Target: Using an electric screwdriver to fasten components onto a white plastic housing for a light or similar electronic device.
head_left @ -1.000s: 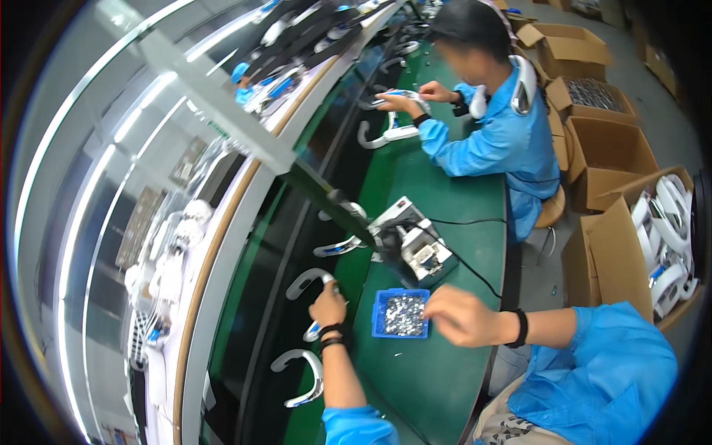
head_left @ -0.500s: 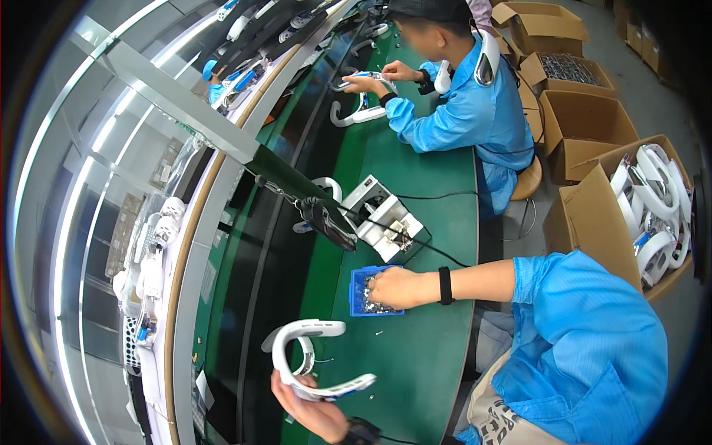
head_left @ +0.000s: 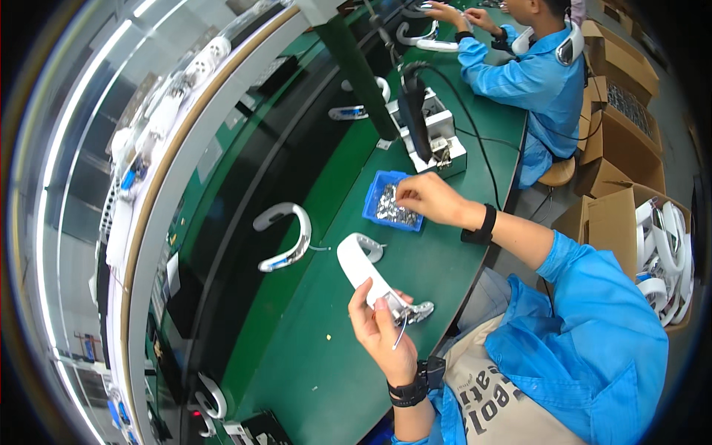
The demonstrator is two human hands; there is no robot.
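My left hand [head_left: 382, 341] is closed around the lower part of a white, curved neck fan [head_left: 358, 261] above the green bench. The fan's near end shows bare inner parts and a thin loose wire. Over the right side of a blue plastic bin [head_left: 401, 225], my right hand [head_left: 436, 200] has its fingertips pinched together. Anything between those fingers is too small to make out. Many small shiny metal parts [head_left: 391, 211] lie in the bin. A second neck fan [head_left: 305, 236] rests beyond my left hand, on the dark strip beside the green surface.
A black hand tool [head_left: 414, 122] hangs on a cord near a white box-shaped device [head_left: 454, 154]. Farther off, a co-worker [head_left: 512, 81] in blue sits at the bench [head_left: 352, 393]. Cardboard boxes [head_left: 610, 226] line the right, one full of white fan parts [head_left: 665, 245].
My right hand has risen out of the metal parts, its fingers now pinched. The fan in my left hand has turned and come closer to the bin. The whole view has shifted.
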